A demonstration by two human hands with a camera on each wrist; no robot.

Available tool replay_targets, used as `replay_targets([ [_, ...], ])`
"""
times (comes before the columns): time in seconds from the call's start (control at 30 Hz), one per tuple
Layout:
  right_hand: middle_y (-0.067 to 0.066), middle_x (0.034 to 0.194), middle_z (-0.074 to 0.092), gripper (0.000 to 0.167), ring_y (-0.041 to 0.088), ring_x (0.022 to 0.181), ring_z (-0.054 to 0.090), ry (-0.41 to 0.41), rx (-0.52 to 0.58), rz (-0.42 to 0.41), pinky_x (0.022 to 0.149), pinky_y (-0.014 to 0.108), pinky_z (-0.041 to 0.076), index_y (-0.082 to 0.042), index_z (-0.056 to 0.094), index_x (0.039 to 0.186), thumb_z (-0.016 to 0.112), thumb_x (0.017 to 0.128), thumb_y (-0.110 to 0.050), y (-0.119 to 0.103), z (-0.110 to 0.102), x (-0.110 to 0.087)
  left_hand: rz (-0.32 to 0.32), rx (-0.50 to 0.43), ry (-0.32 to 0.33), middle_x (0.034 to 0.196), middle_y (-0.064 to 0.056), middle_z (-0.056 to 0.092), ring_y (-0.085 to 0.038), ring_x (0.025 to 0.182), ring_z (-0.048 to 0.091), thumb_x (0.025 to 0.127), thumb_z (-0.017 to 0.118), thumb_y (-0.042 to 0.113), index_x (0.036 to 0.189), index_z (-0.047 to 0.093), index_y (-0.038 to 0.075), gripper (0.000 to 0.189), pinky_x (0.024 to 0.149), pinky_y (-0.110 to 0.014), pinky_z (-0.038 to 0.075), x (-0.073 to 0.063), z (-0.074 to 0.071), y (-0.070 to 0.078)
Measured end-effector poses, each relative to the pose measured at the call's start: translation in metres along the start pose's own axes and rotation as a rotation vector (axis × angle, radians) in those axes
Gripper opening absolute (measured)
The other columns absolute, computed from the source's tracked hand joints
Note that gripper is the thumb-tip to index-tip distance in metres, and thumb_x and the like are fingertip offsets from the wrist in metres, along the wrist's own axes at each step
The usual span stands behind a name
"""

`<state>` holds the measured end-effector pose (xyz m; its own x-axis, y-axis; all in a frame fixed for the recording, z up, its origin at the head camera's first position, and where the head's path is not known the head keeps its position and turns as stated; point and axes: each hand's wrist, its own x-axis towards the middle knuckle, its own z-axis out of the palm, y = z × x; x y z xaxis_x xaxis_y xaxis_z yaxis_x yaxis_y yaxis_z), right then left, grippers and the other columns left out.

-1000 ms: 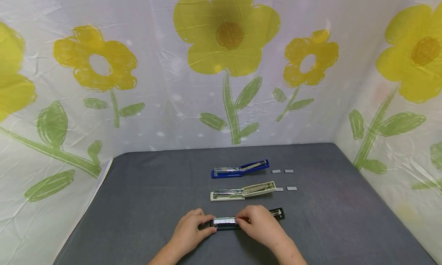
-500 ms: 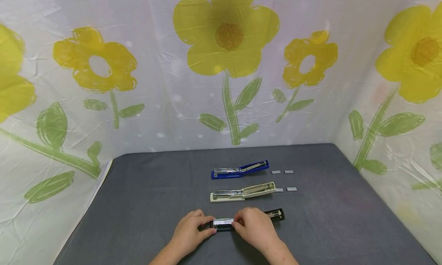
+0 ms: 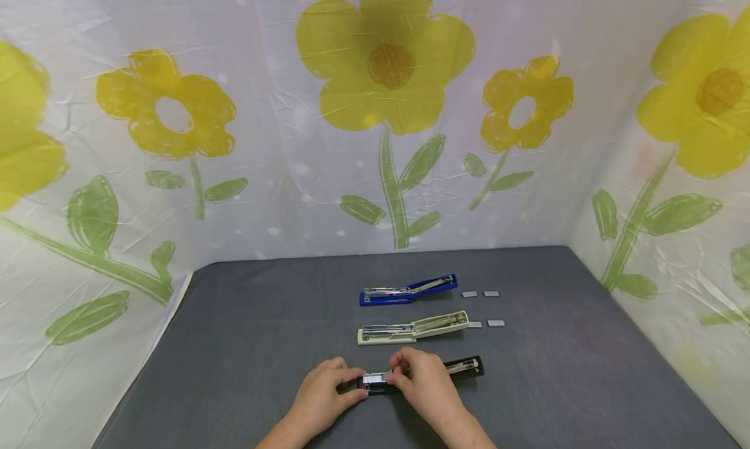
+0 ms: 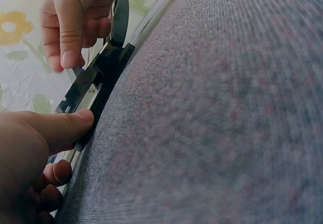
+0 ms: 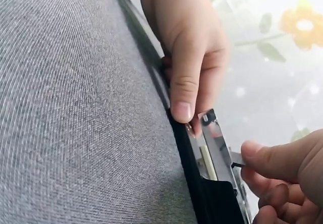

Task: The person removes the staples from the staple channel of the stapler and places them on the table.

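Note:
A black stapler [image 3: 467,369] lies opened out on the grey table, its top arm tipped back to the right. My left hand [image 3: 321,392] grips its front end between thumb and fingers. In the left wrist view the left thumb presses along the stapler's side [image 4: 81,89]. My right hand [image 3: 432,389] is over the magazine, where a bright row of staples [image 3: 372,377] shows at the front. Between right thumb and forefinger I pinch a small grey strip of staples [image 5: 236,157], at the magazine's edge in the right wrist view. Its far end is hidden by the fingers.
Behind lie a cream stapler [image 3: 387,334] and a blue stapler [image 3: 387,297], both opened out. Small staple strips [image 3: 495,323] lie right of the cream one, with more strips [image 3: 491,293] beside the blue one. A flowered cloth [image 3: 281,208] hangs around the table.
My right hand has slid left along the black stapler's magazine, and its fingers have risen slightly. Less of the bright staple row shows now. The left hand keeps its hold.

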<state>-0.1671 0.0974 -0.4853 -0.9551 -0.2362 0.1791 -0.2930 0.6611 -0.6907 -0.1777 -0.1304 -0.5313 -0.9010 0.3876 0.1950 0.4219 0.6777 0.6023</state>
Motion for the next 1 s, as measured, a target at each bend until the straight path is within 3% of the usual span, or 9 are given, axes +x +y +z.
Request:
replay_targets([
  [0.23, -0.004, 0.086, 0.071, 0.013, 0.007, 0.075, 0.064, -0.043, -0.102, -0.055, 0.066, 0.030, 0.052, -0.008, 0.080, 0.095, 0.084, 0.084, -0.005, -0.001, -0.004, -0.002, -0.007, 0.008, -0.009, 0.074, 0.015, 0.044, -0.003, 0.064, 0.035, 0.084, 0.083, 0.041, 0.109, 0.082, 0.023, 0.030, 0.058, -0.023, 0.032, 0.000, -0.001, 0.000],
  [0.43, -0.007, 0.083, 0.068, 0.010, 0.007, 0.074, 0.063, -0.024, -0.200, -0.091, 0.067, 0.031, 0.053, -0.010, 0.081, 0.092, 0.084, 0.084, -0.005, -0.002, -0.004, -0.004, -0.012, 0.008, -0.012, 0.074, 0.015, 0.043, -0.003, 0.064, 0.035, 0.084, 0.083, 0.041, 0.110, 0.081, 0.023, 0.031, 0.058, -0.024, 0.032, 0.000, -0.002, 0.002],
  [0.67, -0.009, 0.080, 0.065, 0.009, 0.003, 0.070, 0.057, -0.009, -0.189, -0.077, 0.064, 0.029, 0.050, -0.010, 0.081, 0.089, 0.084, 0.083, -0.004, -0.003, -0.007, -0.004, -0.016, 0.010, -0.023, 0.074, 0.014, 0.043, -0.004, 0.064, 0.035, 0.084, 0.084, 0.039, 0.109, 0.081, 0.022, 0.030, 0.058, -0.024, 0.032, 0.000, -0.002, 0.003],
  [1.0, -0.006, 0.088, 0.070, 0.015, 0.006, 0.076, 0.061, -0.024, -0.159, -0.051, 0.066, 0.031, 0.051, -0.012, 0.080, 0.095, 0.084, 0.083, -0.004, -0.003, -0.024, -0.006, -0.029, 0.027, -0.027, 0.074, 0.015, 0.043, -0.004, 0.064, 0.036, 0.084, 0.084, 0.040, 0.109, 0.081, 0.025, 0.030, 0.058, -0.024, 0.031, 0.001, -0.001, 0.003],
])
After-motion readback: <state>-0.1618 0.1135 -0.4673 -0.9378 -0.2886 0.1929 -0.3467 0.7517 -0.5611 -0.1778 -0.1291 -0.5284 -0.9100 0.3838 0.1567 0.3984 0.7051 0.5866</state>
